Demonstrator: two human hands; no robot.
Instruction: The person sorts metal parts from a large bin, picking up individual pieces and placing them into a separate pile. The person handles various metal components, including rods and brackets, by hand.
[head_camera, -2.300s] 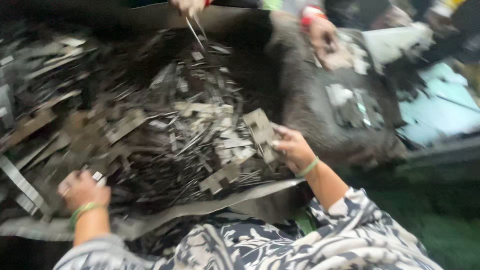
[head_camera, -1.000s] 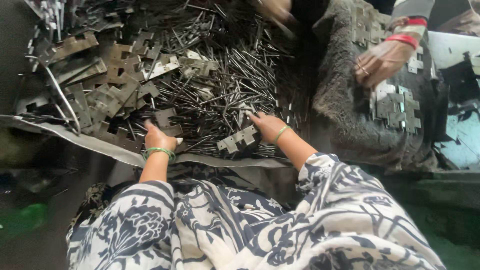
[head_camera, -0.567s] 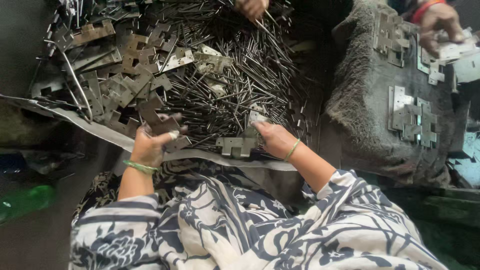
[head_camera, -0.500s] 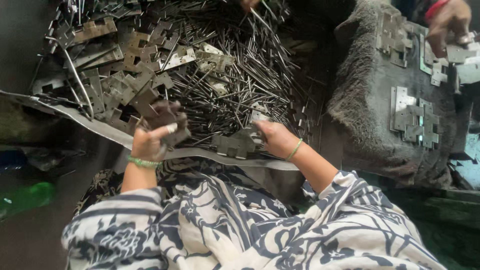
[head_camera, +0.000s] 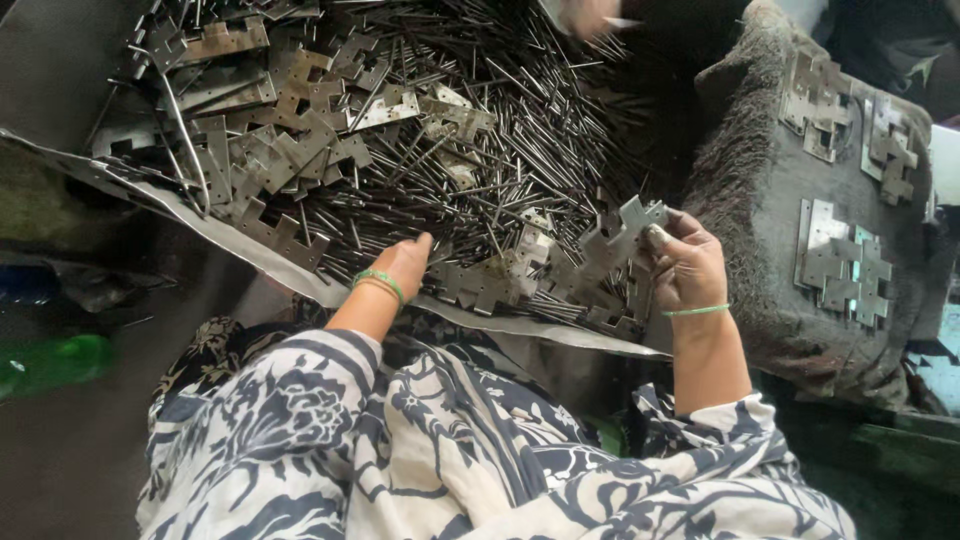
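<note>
A big heap of thin metal pins and notched metal hinge plates lies on a metal sheet in front of me. My right hand holds a notched hinge plate upright above the near edge of the heap. My left hand reaches palm down into the pins and plates at the near edge; its fingers are buried, so what they grip is hidden. Both wrists wear green bangles.
A dark grey cushion-like block stands at the right with assembled hinge plates lying on it. Another person's hand works at the far top edge of the heap. A green bottle lies at the lower left.
My right hand has lifted a hinge plate off the heap and moved right. My left hand has gone forward and down into the pile. The view has moved closer.
</note>
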